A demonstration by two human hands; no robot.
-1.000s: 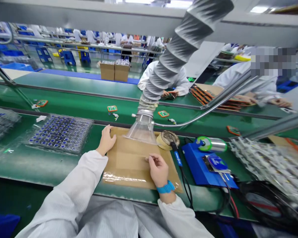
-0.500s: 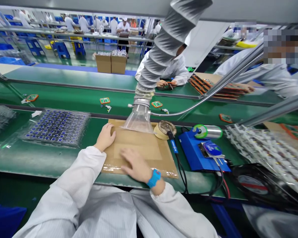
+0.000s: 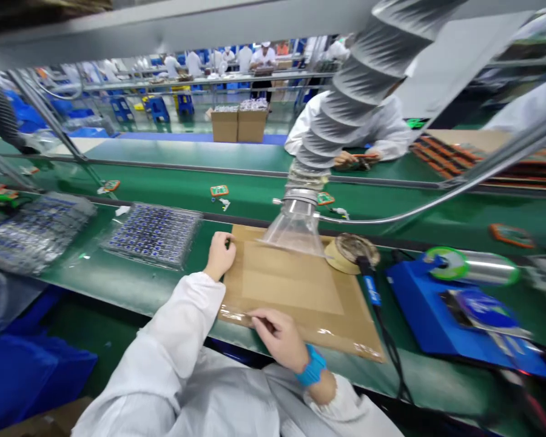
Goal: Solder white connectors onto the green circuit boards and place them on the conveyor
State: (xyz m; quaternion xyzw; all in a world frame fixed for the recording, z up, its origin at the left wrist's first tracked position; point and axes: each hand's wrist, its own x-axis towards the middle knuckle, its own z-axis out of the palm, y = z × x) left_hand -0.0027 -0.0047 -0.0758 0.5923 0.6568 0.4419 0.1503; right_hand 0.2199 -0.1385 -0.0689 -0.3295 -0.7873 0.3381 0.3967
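Observation:
A flat brown cardboard sheet [image 3: 291,282] with clear tape along its front edge lies on the green bench in the head view. At its left edge, my left hand [image 3: 221,255] has its fingers curled round the border. My right hand [image 3: 279,340], with a blue band at the wrist, pinches the sheet's taped front edge left of the middle. Over the back of the sheet hangs a clear funnel-shaped fume hood [image 3: 295,227] on a grey flexible duct [image 3: 346,115]. Beside the sheet's back right corner, a blue-handled soldering iron [image 3: 369,285] leans on a round tin [image 3: 346,252].
To the left lie clear trays of small blue-and-white parts [image 3: 155,233]. A blue soldering station [image 3: 423,309] with a solder spool [image 3: 471,267] stands at the right. Circuit boards [image 3: 219,190] sit on the green line behind, where a co-worker [image 3: 382,127] sits opposite.
The view has swung left. My right hand has moved from over the sheet's surface to its front edge and closed there. My left hand stays at the left edge, fingers more curled.

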